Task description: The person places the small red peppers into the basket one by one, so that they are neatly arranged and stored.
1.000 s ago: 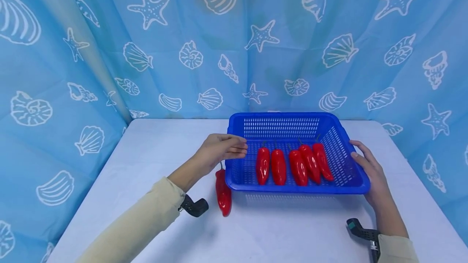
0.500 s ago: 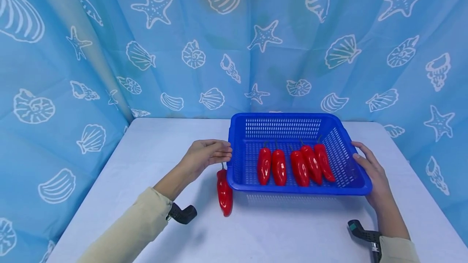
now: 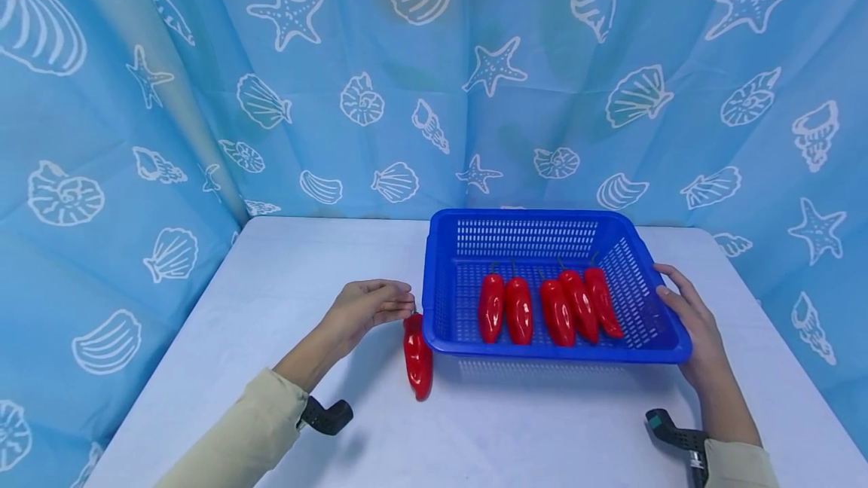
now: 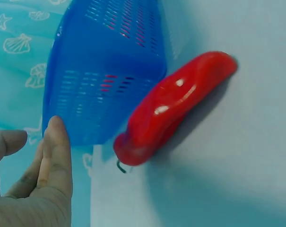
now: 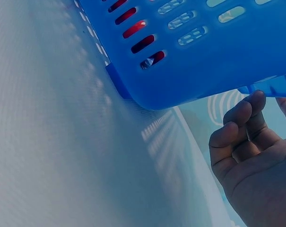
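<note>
A glossy red pepper [image 3: 417, 356] with a short green stem lies on the white table, just left of a blue plastic basket [image 3: 563, 351]. My left hand [image 3: 369, 307] hovers at its stem end with fingers loosely extended; in the left wrist view, a gap shows between the fingers [image 4: 57, 156] and the pepper [image 4: 173, 104]. Several more red peppers [image 3: 518, 311] lie side by side inside the basket. At the basket's right side, my right hand [image 3: 695, 326] holds the rim, its fingers [image 5: 225, 135] curled under it in the right wrist view.
The white tabletop [image 3: 515, 435] extends in front of the basket and to its left. A blue curtain [image 3: 434, 81] with white shell and starfish prints hangs behind and along both sides.
My left hand has moved back from over the basket's left rim, left and toward me, down to the loose pepper's stem end. The right hand stays on the basket.
</note>
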Demonstrator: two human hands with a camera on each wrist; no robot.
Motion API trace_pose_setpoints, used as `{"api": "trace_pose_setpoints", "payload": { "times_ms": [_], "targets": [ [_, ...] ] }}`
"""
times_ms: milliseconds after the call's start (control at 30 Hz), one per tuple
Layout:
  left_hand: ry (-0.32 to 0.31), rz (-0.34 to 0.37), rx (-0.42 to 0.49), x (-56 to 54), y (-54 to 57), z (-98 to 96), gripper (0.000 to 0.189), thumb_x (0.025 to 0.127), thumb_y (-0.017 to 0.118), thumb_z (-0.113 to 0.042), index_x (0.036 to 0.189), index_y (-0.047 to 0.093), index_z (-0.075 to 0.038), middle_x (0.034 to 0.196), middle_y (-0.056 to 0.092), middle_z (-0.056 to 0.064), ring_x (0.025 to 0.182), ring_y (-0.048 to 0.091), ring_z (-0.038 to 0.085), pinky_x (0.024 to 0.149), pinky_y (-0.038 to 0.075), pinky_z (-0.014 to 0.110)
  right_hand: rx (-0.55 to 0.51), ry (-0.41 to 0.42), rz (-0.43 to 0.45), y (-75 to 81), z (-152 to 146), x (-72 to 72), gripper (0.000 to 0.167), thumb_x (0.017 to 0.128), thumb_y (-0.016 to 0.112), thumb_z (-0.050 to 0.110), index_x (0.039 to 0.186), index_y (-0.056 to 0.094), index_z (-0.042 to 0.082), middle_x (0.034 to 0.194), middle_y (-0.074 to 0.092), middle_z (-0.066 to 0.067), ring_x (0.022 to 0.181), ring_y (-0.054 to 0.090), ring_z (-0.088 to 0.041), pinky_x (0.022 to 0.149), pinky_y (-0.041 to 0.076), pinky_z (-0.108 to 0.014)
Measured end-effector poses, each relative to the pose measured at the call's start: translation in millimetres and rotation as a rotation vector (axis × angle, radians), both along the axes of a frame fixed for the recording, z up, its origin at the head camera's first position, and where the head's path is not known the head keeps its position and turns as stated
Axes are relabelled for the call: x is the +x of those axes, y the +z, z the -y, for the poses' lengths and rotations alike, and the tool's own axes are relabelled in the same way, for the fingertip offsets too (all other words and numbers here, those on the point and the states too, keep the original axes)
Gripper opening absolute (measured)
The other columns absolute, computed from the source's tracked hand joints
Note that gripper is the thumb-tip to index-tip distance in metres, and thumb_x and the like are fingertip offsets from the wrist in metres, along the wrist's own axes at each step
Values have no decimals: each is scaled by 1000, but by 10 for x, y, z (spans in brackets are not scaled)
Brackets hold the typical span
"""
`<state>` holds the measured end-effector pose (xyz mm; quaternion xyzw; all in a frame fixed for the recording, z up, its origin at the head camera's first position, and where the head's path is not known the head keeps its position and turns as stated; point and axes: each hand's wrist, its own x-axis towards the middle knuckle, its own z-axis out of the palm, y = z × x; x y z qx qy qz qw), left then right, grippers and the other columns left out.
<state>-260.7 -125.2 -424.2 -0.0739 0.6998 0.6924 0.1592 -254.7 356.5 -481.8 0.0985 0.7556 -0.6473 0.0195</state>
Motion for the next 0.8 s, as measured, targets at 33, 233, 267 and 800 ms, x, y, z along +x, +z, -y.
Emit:
{"api": "trace_pose_setpoints", "payload": {
  "times_ms": [33, 233, 267, 800],
  "targets": [
    [-3, -4, 1, 5, -17, 15, 31, 97, 65, -13, 121, 65, 6, 112, 70, 22, 103, 70, 32, 88, 57, 36, 5, 0, 2, 1, -1, 0, 62, 98, 49, 57, 154, 23, 51, 168, 9, -3, 146, 17, -49, 81, 54, -23],
    [-1, 0, -14, 41, -130, 103, 35, 97, 65, -14, 124, 63, 8, 119, 66, 27, 100, 71, 29, 89, 57, 36, 13, -3, 14, 2, 2, -2, 62, 98, 49, 58, 154, 22, 53, 168, 9, -3, 146, 17, -49, 84, 51, -28],
    [2, 8, -12, 49, -153, 114, 36, 96, 65, -14, 124, 62, 8, 118, 67, 26, 98, 72, 28, 89, 57, 37, 10, -2, 15, 2, 2, -4, 62, 98, 49, 58, 153, 22, 53, 168, 9, -3, 146, 17, -49, 83, 52, -27],
    [30, 43, -63, 177, -434, 148, 32, 94, 67, -15, 116, 66, 8, 101, 72, 17, 92, 72, 30, 84, 59, 36, 6, 5, 4, 7, 4, 3, 62, 99, 48, 58, 154, 21, 52, 168, 9, -6, 145, 17, -51, 72, 56, -16]
  ]
}}
